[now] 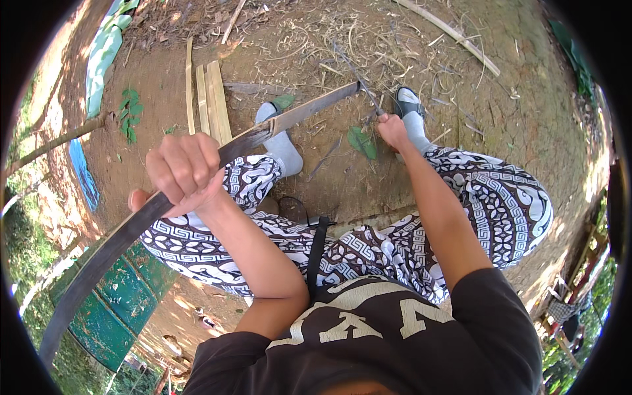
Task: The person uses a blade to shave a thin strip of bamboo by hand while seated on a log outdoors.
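My left hand (184,171) is wrapped round a long, dark split bamboo strip (247,143). The strip runs from the lower left, past my left knee, up to its far end between my feet. My right hand (394,131) is closed on the handle of a knife (370,97) with a thin, dark blade pointing away from me. That blade crosses the strip's far end; whether it cuts in or only touches, I cannot tell. Below it, a green leaf (361,143) lies on the ground near my right hand.
Pale split bamboo pieces (216,99) lie beyond my left foot. Curled shavings (329,39) cover the dirt ahead, with a long pale strip (454,34) at far right. To the left are a stick (56,146), blue cord (83,174) and a green painted panel (128,299).
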`<action>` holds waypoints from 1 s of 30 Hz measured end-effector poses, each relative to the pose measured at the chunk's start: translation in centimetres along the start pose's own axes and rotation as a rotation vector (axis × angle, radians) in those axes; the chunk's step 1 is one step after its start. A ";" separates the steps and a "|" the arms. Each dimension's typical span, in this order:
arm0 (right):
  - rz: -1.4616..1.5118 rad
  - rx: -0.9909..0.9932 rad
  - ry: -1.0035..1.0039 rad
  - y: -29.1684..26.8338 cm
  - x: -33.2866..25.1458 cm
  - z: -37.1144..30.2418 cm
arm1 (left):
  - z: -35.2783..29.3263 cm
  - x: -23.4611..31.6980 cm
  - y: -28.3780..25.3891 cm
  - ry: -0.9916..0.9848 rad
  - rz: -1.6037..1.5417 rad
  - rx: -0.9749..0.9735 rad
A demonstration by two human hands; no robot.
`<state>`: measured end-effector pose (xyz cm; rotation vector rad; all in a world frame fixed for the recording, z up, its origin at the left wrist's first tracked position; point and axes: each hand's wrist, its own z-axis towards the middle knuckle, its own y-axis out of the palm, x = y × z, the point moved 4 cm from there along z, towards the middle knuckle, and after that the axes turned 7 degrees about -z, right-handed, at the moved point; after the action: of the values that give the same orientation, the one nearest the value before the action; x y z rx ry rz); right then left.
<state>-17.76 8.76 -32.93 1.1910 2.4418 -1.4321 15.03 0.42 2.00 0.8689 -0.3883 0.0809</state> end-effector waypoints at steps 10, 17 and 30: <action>0.099 -0.021 0.153 2.5 2.3 1.6 | 0.4 0.2 0.0 0.025 -0.002 0.002; 0.245 0.009 0.323 4.8 3.0 1.9 | -0.2 1.3 -0.7 0.064 0.010 0.049; 0.157 0.038 -0.122 2.0 -0.7 -1.4 | -0.8 2.5 -0.4 0.152 0.021 0.046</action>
<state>-15.54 10.00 -33.27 1.2329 2.1979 -1.4665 17.66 0.54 2.21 0.8979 -0.2546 0.1750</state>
